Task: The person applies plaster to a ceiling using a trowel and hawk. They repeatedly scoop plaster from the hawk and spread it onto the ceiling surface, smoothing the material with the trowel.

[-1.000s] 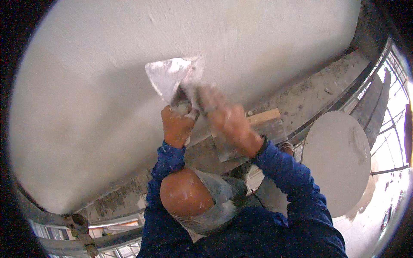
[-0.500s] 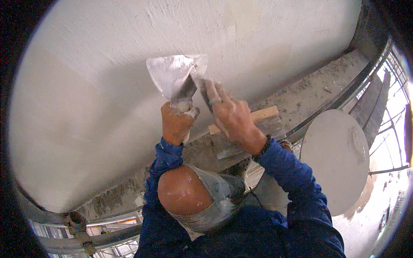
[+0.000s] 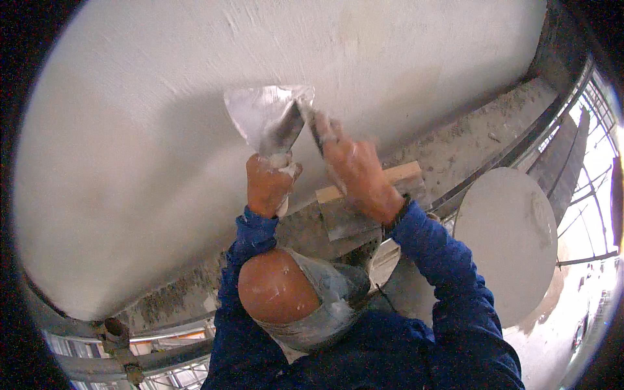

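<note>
My left hand (image 3: 268, 187) is closed round the handle of a wide putty knife (image 3: 250, 117). Its broad metal blade flares upward in front of the pale plastered wall (image 3: 130, 136). From the right, my right hand (image 3: 359, 174) grips a second, narrower scraper (image 3: 316, 133), seen nearly edge-on and partly hidden by the fingers. That scraper's tip meets the right part of the wide blade, though blur hides exactly how they touch. White paste smears both hands and the wide blade.
Below the wall runs a dirty ledge (image 3: 468, 133). A wooden strip (image 3: 404, 171) on a grey board lies beyond my right wrist. At the right stands a large pale round panel (image 3: 507, 247). A pipe fitting (image 3: 117, 333) sits lower left. My bent knee (image 3: 276, 289) is close below.
My right hand and its scraper have shifted slightly, with the hand a little lower and tilted differently. The wide putty knife in my left hand has barely moved.
</note>
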A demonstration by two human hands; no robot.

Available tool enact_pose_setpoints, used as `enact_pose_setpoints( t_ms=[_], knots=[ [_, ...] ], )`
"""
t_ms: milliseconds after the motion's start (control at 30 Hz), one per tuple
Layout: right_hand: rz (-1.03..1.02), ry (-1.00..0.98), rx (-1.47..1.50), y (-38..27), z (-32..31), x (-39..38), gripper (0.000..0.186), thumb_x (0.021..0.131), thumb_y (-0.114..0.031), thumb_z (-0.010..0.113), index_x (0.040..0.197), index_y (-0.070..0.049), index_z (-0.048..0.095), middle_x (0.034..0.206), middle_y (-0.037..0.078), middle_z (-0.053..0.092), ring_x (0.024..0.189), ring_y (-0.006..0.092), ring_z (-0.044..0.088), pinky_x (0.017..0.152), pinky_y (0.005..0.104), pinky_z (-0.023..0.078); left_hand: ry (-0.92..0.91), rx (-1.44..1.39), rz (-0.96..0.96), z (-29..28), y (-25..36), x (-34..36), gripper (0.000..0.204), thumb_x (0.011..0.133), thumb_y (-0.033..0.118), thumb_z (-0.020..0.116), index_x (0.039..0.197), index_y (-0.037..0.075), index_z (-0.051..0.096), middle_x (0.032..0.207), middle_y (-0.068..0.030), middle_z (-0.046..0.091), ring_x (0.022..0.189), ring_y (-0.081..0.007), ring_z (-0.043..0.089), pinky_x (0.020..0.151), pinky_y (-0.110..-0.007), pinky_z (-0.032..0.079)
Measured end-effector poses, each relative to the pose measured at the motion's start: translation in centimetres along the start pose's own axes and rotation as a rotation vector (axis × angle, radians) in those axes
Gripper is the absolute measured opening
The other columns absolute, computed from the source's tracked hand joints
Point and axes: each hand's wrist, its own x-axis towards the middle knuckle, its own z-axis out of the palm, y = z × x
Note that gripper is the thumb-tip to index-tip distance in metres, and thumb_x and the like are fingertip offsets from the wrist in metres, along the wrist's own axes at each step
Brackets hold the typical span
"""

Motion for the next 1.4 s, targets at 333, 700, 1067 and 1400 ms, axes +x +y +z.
enact_pose_setpoints(
  t_ms=[333, 700, 1067, 1400],
  knots=[
    [-0.035, -0.04, -0.387, -0.7, 1.4, -1.5, 0.059, 0.077, -0.01, 0.052, 0.133, -0.001, 0.034, 0.113, 0.022, 0.053, 0.077, 0.0233, 0.059, 0.059, 0.0313, 0.052, -0.109, -0.016, -0.109, -0.3, 0.6, 0.1, 0.015, 0.07, 0.017, 0.068, 0.073, 0.005, 0.061, 0.066, -0.0045, 0.063, 0.062, -0.0211, 0.06, 0.065, -0.038, 0.045],
    [-0.161, 0.024, -0.292, 1.7, -0.7, 0.2, 0.052, 0.08, -0.01, 0.051, 0.131, -0.004, 0.038, 0.115, 0.02, 0.054, 0.099, 0.033, 0.059, 0.058, 0.0339, 0.056, -0.06, -0.324, -0.311, 0.2, 2.1, -0.3, 0.012, 0.067, 0.009, 0.066, 0.075, 0.003, 0.059, 0.063, -0.004, 0.06, 0.045, -0.0151, 0.054, 0.043, -0.03, 0.044],
    [-0.111, 0.068, -0.436, -0.5, 2.1, -1.7, 0.05, 0.078, -0.015, 0.055, 0.127, -0.006, 0.046, 0.115, 0.017, 0.056, 0.103, 0.0296, 0.058, 0.05, 0.0306, 0.054, -0.051, 0.281, 0.336, 1.2, -0.4, 0.4, 0.014, 0.067, 0.012, 0.065, 0.08, 0.007, 0.064, 0.077, -0.0047, 0.066, 0.076, -0.0237, 0.063, 0.067, -0.037, 0.049],
    [-0.219, 0.111, -0.185, 4.6, 0.7, -0.7, 0.055, 0.078, -0.013, 0.057, 0.13, -0.01, 0.042, 0.129, 0.019, 0.044, 0.121, 0.0416, 0.04, 0.096, 0.0507, 0.038, -0.125, 0.156, 0.052, 0.5, -0.9, -1.2, 0.009, 0.071, 0.017, 0.065, 0.075, 0.008, 0.064, 0.079, -0.0048, 0.066, 0.074, -0.0258, 0.06, 0.073, -0.037, 0.042]
  ],
)
